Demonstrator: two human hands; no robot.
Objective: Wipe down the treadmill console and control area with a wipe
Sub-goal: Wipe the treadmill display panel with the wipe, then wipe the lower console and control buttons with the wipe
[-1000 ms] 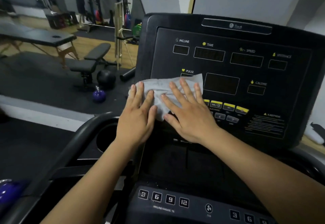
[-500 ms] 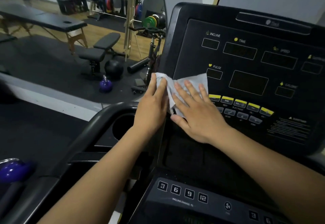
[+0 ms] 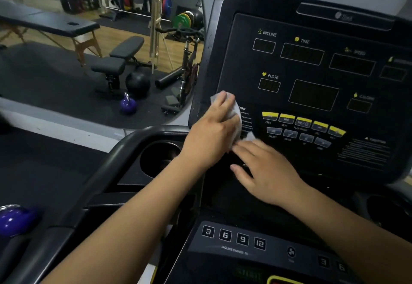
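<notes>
The black treadmill console (image 3: 312, 27) fills the right half of the view, its displays dark. My left hand (image 3: 211, 132) grips a bunched white wipe (image 3: 236, 114) against the console's lower left corner, beside the row of yellow buttons (image 3: 303, 121). My right hand (image 3: 265, 172) lies just below and to the right with its fingers straight, fingertips at a loose corner of the wipe. The lower control strip (image 3: 234, 238), with keys 3, 6, 9 and 12, sits beneath my forearms.
A round cup holder (image 3: 160, 156) and a curved black handrail (image 3: 124, 147) lie left of the console. Beyond, on the gym floor, are a weight bench (image 3: 118, 60), a purple kettlebell (image 3: 128, 105) and an exercise bike (image 3: 187, 65). Another purple object (image 3: 13, 219) sits at the lower left.
The wipe, spread flat under both hands before, is now bunched in my left hand at the console's left edge. My right hand has slid down off most of it. The view shifted left.
</notes>
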